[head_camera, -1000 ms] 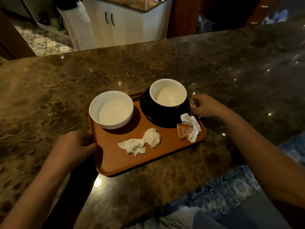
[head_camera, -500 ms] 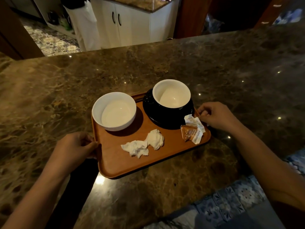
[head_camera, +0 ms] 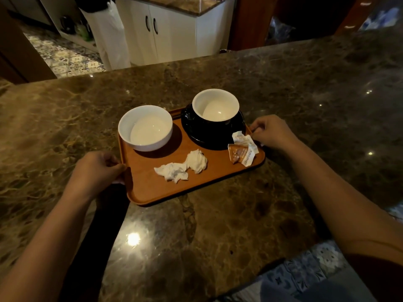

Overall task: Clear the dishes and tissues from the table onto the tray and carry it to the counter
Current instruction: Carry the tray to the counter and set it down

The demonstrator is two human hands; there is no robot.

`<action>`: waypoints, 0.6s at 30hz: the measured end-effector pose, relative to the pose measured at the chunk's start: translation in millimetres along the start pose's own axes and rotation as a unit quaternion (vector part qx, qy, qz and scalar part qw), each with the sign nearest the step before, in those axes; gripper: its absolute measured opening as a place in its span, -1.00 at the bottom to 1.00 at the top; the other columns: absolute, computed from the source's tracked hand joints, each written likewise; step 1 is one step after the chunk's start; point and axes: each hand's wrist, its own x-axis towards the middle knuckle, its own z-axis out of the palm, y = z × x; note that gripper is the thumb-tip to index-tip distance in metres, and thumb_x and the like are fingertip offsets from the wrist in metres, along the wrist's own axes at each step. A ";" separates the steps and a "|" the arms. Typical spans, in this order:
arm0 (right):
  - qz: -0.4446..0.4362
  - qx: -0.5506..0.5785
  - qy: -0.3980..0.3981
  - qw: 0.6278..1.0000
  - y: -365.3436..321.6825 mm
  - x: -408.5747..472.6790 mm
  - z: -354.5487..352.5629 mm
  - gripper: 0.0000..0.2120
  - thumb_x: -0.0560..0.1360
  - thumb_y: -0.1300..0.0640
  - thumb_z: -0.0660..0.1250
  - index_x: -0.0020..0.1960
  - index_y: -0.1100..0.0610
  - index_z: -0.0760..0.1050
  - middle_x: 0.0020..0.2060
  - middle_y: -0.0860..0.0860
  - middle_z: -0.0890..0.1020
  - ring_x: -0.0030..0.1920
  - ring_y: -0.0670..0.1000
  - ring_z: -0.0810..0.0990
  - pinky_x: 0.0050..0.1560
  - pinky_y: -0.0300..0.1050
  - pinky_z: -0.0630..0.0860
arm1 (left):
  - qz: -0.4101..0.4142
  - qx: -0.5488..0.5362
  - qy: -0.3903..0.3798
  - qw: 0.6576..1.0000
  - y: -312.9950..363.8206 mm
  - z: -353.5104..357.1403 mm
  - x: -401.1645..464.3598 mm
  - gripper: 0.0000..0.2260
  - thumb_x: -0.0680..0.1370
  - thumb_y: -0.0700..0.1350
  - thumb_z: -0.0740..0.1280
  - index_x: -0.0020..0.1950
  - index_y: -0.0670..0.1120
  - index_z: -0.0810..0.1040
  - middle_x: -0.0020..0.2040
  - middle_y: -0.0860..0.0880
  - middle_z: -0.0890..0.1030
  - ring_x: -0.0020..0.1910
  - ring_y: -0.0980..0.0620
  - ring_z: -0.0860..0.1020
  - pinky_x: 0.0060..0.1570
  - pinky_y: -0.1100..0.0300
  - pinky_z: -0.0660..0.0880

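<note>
An orange-brown tray point(head_camera: 152, 190) rests on the dark marble top point(head_camera: 218, 236). On it stand a white bowl point(head_camera: 145, 127) at the left and a black cup with a white inside point(head_camera: 216, 105) on a black saucer point(head_camera: 196, 131) at the right. Two crumpled white tissues point(head_camera: 184, 166) lie in the middle, and torn sachets point(head_camera: 242, 149) lie near the right edge. My left hand point(head_camera: 96, 171) grips the tray's left rim. My right hand point(head_camera: 272, 132) grips its right rim.
Beyond the marble top's far edge stand white cabinets point(head_camera: 161, 31) with a stone counter point(head_camera: 185, 4), a white bag point(head_camera: 109, 35) and patterned floor tiles point(head_camera: 65, 59). A dark wooden post point(head_camera: 248, 20) rises at the back. The top's near edge runs at lower right.
The tray has shifted slightly to the right in view. Both hands keep their hold on its rims, the right one curled tighter on the edge.
</note>
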 end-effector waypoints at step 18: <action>0.002 -0.024 -0.005 1.000 1.3 -25.2 -6.5 -0.83 0.54 0.15 0.22 0.09 0.10 0.53 0.01 0.06 0.58 -0.05 -0.02 0.51 -0.01 -0.08 0.47 | 0.049 0.000 0.002 0.999 -9.4 -1.4 -37.0 -0.93 0.50 -0.15 0.31 -0.10 -0.04 0.59 -0.19 -0.08 0.64 -0.16 -0.06 0.60 -0.05 0.04 0.53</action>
